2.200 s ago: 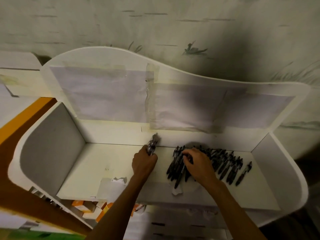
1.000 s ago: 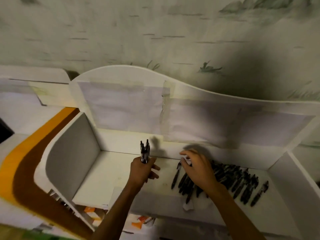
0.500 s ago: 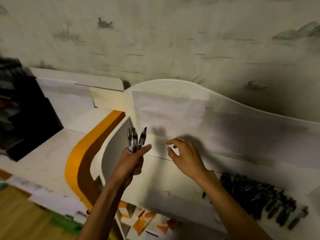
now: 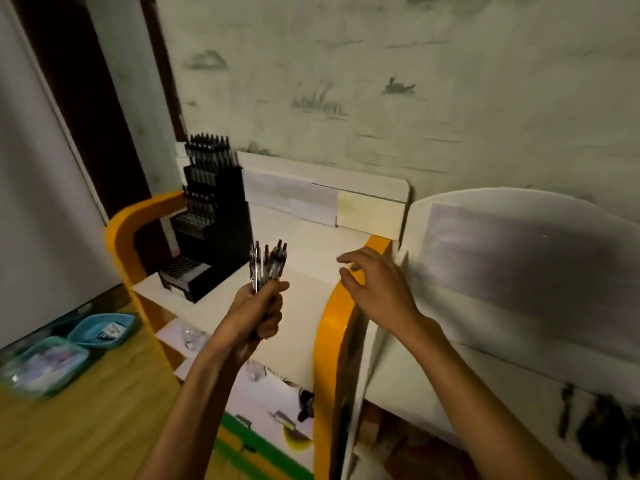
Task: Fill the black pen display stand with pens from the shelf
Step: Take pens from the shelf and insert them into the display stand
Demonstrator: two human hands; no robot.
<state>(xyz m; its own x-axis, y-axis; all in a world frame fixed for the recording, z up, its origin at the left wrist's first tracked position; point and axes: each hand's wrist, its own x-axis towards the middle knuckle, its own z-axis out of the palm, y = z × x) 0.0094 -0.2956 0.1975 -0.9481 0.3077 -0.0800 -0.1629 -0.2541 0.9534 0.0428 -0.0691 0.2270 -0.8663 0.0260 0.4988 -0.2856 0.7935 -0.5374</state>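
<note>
My left hand (image 4: pixel 258 315) grasps a bundle of pens (image 4: pixel 268 263) upright, tips up, above the bench (image 4: pixel 304 251). My right hand (image 4: pixel 375 289) hangs released, fingers loosely curved, holding nothing. The black pen display stand (image 4: pixel 214 216) sits at the bench's far left, upper tiers stocked. Remaining pens (image 4: pixel 602 427) lie on the shelf (image 4: pixel 519 382), lower right.

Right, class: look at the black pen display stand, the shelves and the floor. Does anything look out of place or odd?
The black pen display stand is unevenly filled: upper tiers hold pens, the lower front tiers show bare holes. Two teal trays sit on the floor. Loose pens lie scattered on the right shelf. Nothing looks spilled or broken.
</note>
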